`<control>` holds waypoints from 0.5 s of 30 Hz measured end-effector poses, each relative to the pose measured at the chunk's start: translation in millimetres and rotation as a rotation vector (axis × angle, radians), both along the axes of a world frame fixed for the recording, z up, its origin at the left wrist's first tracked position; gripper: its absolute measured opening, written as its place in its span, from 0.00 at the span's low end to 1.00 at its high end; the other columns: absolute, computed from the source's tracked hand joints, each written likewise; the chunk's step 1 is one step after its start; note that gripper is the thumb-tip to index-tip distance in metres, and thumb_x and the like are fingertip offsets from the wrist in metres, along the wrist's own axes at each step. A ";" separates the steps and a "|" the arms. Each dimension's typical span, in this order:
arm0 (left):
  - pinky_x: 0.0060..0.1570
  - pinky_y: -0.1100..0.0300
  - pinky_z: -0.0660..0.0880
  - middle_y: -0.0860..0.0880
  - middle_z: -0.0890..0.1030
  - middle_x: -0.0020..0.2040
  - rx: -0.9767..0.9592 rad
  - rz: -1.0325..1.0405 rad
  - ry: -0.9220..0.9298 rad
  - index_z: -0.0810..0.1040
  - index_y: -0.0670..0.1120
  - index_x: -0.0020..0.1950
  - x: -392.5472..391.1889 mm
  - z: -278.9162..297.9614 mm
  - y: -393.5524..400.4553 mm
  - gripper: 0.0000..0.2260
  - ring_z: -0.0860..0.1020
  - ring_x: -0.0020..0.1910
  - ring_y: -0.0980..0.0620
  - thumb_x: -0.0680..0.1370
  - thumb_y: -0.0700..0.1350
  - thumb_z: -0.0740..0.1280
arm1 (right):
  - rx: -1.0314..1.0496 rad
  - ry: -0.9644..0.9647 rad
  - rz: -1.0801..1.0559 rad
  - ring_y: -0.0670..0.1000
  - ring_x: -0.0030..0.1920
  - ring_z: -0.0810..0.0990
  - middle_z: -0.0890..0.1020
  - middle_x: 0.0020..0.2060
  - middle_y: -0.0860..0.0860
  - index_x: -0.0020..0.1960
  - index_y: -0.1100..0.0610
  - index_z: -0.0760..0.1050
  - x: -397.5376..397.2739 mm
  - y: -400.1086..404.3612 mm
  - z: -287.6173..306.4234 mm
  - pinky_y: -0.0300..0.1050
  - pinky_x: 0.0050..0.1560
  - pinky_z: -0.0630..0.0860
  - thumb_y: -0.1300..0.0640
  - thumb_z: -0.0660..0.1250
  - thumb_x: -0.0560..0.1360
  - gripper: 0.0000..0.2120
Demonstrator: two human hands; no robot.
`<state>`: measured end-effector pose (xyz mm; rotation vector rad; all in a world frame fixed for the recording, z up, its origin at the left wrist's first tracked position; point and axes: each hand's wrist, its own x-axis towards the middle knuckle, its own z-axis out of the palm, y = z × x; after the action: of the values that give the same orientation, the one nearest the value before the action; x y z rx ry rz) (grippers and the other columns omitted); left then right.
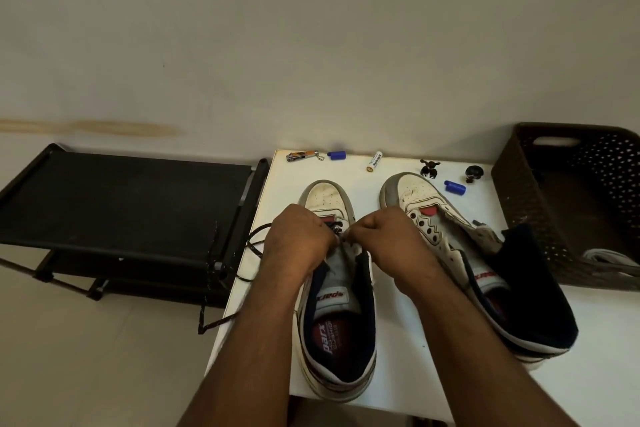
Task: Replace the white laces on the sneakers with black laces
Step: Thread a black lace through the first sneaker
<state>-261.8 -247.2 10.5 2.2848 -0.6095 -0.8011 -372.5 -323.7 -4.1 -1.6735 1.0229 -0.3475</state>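
Two white sneakers stand on a white table (398, 374), toes pointing away from me. The left sneaker (337, 329) has a black lace (221, 274) threaded in its lowest eyelets; the lace trails off the table's left edge. My left hand (299, 239) and my right hand (384, 241) meet over that shoe's eyelets, fingers curled and pinching at the lace there. The fingertips hide the exact spot. The right sneaker (446, 229) lies tilted with no lace, its eyelets bare.
A black shoe rack (114, 204) stands left of the table. A dark perforated basket (568, 204) sits at the right. Along the table's far edge lie a nail clipper (302, 156), two blue caps (336, 155), a lip-balm tube (374, 161) and small dark figurines (429, 168).
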 end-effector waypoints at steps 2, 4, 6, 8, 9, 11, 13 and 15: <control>0.46 0.51 0.81 0.43 0.84 0.38 -0.010 0.006 0.006 0.85 0.42 0.40 0.9 -0.8 -0.1 0.03 0.83 0.41 0.45 0.69 0.41 0.75 | 0.055 -0.030 -0.006 0.42 0.17 0.62 0.66 0.16 0.46 0.27 0.65 0.73 0.2 -0.3 -0.5 0.34 0.22 0.63 0.66 0.67 0.74 0.16; 0.48 0.50 0.81 0.44 0.84 0.39 0.003 0.001 0.012 0.85 0.42 0.40 1.8 -1.8 -0.4 0.04 0.82 0.42 0.46 0.69 0.42 0.76 | 0.124 -0.054 -0.013 0.44 0.21 0.68 0.70 0.19 0.47 0.29 0.63 0.75 -0.6 -1.9 -0.6 0.33 0.24 0.68 0.64 0.67 0.76 0.16; 0.50 0.50 0.80 0.44 0.84 0.40 0.019 -0.012 0.029 0.85 0.42 0.41 1.5 -2.0 -1.2 0.05 0.82 0.43 0.47 0.69 0.43 0.77 | 0.199 -0.068 -0.006 0.47 0.29 0.76 0.78 0.27 0.53 0.37 0.65 0.80 -2.4 -4.4 -0.9 0.34 0.28 0.74 0.63 0.66 0.77 0.11; 0.51 0.50 0.80 0.44 0.84 0.41 0.026 -0.032 0.034 0.85 0.42 0.42 1.6 -0.5 -2.1 0.06 0.82 0.44 0.47 0.69 0.44 0.77 | 0.230 -0.060 0.029 0.49 0.35 0.79 0.83 0.36 0.58 0.45 0.66 0.82 -4.5 -5.4 -1.1 0.34 0.32 0.77 0.65 0.67 0.76 0.06; 0.51 0.51 0.80 0.44 0.84 0.42 0.035 -0.045 0.028 0.86 0.42 0.43 1.9 0.3 -2.4 0.06 0.82 0.45 0.47 0.70 0.44 0.76 | 0.221 -0.054 0.045 0.49 0.37 0.79 0.83 0.38 0.59 0.46 0.65 0.82 -5.0 -5.3 -2.1 0.33 0.33 0.77 0.65 0.67 0.76 0.05; 0.52 0.52 0.79 0.44 0.84 0.44 0.055 -0.086 0.005 0.86 0.42 0.45 2.0 4.0 -1.3 0.05 0.81 0.46 0.48 0.71 0.43 0.75 | 0.189 -0.034 0.056 0.49 0.37 0.78 0.83 0.37 0.57 0.45 0.63 0.81 -3.8 -2.9 -3.0 0.36 0.33 0.77 0.65 0.68 0.75 0.04; 0.53 0.53 0.78 0.46 0.84 0.45 0.061 -0.124 -0.020 0.85 0.45 0.43 2.4 6.1 -0.2 0.02 0.81 0.47 0.48 0.71 0.40 0.75 | 0.207 -0.014 0.041 0.49 0.36 0.77 0.81 0.36 0.54 0.44 0.61 0.79 -1.3 1.3 -4.5 0.39 0.32 0.75 0.63 0.67 0.76 0.04; 0.52 0.52 0.78 0.47 0.82 0.45 0.056 -0.129 -0.036 0.80 0.48 0.39 4.9 5.6 2.1 0.07 0.80 0.47 0.49 0.70 0.37 0.75 | 0.219 -0.005 0.006 0.49 0.37 0.75 0.78 0.36 0.52 0.43 0.58 0.77 0.5 3.5 -4.8 0.40 0.33 0.73 0.62 0.65 0.77 0.05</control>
<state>-256.9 -245.1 16.2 2.3337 -0.7662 -0.8489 -372.1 -320.1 -8.9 -1.4775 1.0146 -0.2272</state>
